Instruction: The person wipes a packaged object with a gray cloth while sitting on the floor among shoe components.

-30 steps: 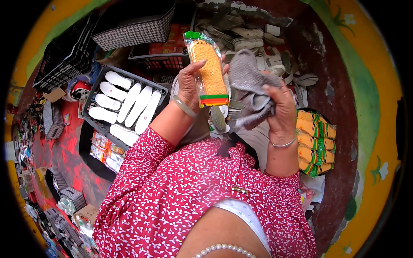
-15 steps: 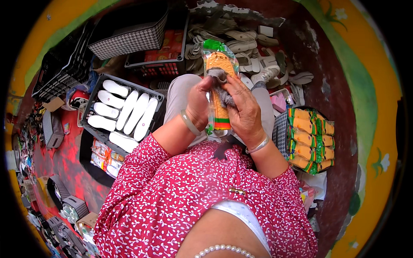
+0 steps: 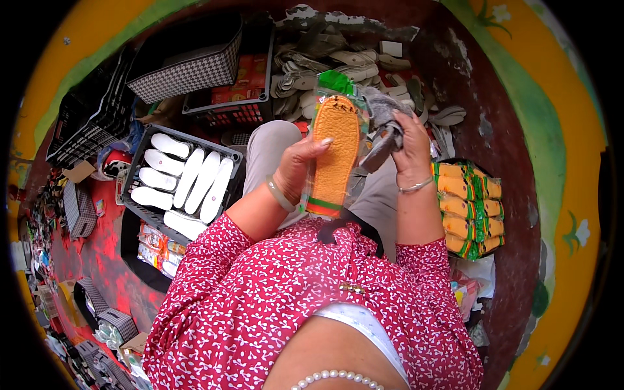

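Observation:
An orange-tan insole [image 3: 335, 156] in a clear plastic packet with a green top stands upright before my chest. Closed on its left edge is my left hand [image 3: 296, 162], with the thumb lying across the front. My right hand [image 3: 412, 151] grips a crumpled grey cloth [image 3: 382, 127] just right of the packet; parts of the cloth are hidden by the fingers. Whether the cloth touches the packet's edge I cannot tell.
At left, a black crate [image 3: 140, 207] holds several white insoles. A houndstooth basket [image 3: 188, 77] sits behind it. Loose insoles [image 3: 354, 58] are heaped at the far wall. At right, packed orange insoles [image 3: 458, 205] are stacked in a basket.
My right hand has moved off the front of the packet to the right, taking the grey cloth with it. The insole's front is now uncovered, and my left hand still holds the packet.

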`<state>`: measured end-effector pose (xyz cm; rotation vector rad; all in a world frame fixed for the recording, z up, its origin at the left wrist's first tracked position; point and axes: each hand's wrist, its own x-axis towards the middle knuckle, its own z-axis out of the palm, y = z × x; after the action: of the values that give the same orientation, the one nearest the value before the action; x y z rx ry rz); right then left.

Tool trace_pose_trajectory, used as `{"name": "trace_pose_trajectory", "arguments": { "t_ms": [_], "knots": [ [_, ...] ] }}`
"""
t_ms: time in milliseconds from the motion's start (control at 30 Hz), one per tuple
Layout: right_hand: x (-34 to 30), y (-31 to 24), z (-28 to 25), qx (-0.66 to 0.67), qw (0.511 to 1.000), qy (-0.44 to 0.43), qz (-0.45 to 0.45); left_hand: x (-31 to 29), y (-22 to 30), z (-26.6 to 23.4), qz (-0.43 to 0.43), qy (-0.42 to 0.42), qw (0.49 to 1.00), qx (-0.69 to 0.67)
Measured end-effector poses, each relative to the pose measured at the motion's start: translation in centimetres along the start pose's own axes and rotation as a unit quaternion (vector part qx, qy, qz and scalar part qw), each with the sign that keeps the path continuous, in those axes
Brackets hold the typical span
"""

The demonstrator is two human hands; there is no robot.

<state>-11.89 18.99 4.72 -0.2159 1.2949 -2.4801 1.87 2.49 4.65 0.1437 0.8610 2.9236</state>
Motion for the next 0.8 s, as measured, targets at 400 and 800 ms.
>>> {"name": "trace_pose_trajectory", "arguments": {
  "t_ms": [400,800],
  "knots": [
    [-3.0,-1.4,-3.7,-0.534,0.833,-0.031,-0.143,-0.6,1.3,-3.3,-0.01,0.04,0.987,0.153],
    [-2.2,-3.7,-3.4,-0.243,0.969,-0.04,0.016,-1.8,2.7,-2.8,-0.015,-0.014,0.998,0.065]
  ]
}}
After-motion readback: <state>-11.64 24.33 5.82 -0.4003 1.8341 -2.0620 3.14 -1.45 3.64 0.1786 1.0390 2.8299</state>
